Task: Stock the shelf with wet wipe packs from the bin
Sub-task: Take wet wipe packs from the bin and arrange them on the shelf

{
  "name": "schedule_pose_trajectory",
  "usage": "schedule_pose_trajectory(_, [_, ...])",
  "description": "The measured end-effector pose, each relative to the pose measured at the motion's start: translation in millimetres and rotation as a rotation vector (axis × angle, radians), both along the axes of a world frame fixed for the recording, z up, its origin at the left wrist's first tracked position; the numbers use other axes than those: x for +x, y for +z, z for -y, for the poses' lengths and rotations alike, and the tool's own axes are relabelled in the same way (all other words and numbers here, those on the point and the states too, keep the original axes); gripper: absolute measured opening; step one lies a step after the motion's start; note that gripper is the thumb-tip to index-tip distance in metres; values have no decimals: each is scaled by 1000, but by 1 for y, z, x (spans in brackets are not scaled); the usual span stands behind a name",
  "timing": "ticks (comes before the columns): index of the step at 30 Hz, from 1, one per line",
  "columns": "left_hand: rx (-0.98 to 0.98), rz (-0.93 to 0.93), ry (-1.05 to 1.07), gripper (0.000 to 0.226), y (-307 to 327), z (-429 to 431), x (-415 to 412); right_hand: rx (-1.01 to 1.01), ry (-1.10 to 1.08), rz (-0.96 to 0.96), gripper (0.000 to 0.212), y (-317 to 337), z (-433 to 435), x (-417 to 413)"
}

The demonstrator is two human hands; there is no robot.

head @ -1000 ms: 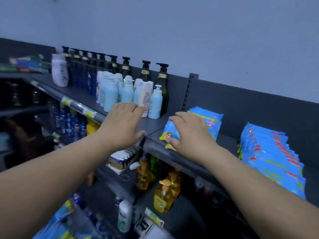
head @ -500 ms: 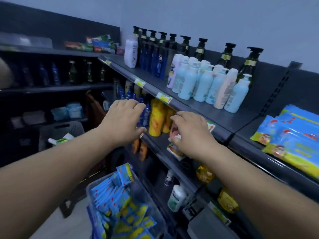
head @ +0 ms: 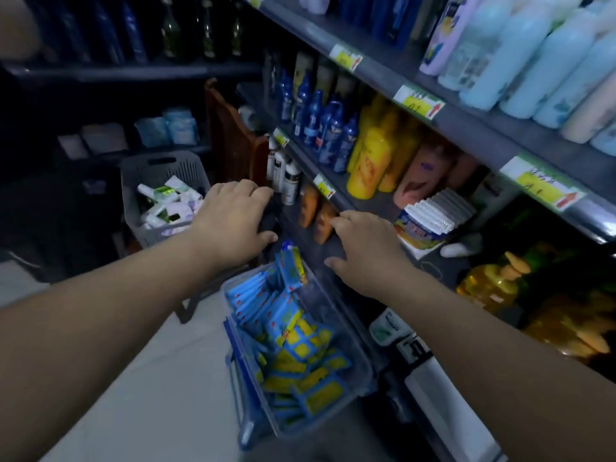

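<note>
Blue-and-yellow wet wipe packs (head: 300, 348) fill the clear bin (head: 365, 368) at 6 o'clock, likely soft, light and slippery, best pinched at an upstanding edge, while the left hand (head: 233, 225) and right hand (head: 366, 251) hover above, empty, fingers relaxed.

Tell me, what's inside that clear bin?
The bin holds a loose pile of blue and yellow wet wipe packs, with one poking up past the far rim. The top packs hide whatever lies at the bottom.

Wet wipe packs (head: 293, 348) lie in the bin (head: 361, 371) on the floor, left of the shelves (head: 466, 135).
</note>
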State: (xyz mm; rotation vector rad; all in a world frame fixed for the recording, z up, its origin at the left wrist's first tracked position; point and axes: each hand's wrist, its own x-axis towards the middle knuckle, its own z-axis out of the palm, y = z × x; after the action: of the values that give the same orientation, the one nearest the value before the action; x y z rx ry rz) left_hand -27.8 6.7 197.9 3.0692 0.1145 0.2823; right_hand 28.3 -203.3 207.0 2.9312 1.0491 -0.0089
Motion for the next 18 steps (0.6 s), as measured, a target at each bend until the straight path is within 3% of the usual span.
schedule_pose_trajectory(18, [-100, -330, 156, 64, -199, -3, 82, -82, 93, -199, 66, -210, -37, 126])
